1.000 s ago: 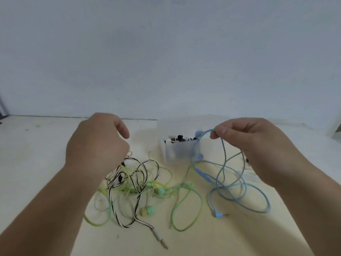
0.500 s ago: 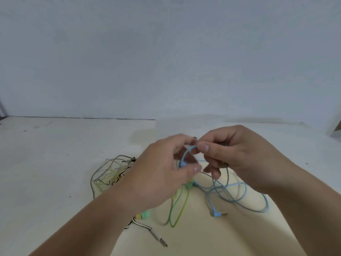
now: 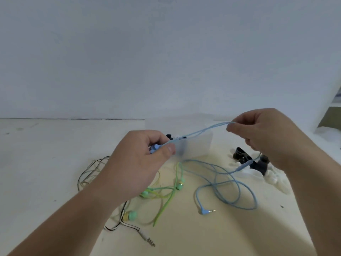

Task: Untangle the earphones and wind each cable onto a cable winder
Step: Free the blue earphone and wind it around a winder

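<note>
A blue earphone cable (image 3: 227, 182) stretches taut between my two hands above the table. My left hand (image 3: 140, 163) pinches its earbud end, with blue earbuds showing between the fingers. My right hand (image 3: 265, 133) pinches the doubled cable farther along, up and to the right. The rest of the blue cable lies in loose loops on the table, ending in its plug (image 3: 205, 211). A green and yellow earphone tangle (image 3: 166, 191) and a black-and-white cable (image 3: 127, 224) lie under my left forearm.
A clear plastic box (image 3: 195, 146) holding small black and white pieces stands behind the hands. Black cable winders (image 3: 241, 157) and white ones (image 3: 275, 180) lie at the right. A wall rises behind the pale table (image 3: 46, 163).
My hands were close together on the blue cable; now they have drawn apart, the right hand moving up and right, pulling the cable straight between them.
</note>
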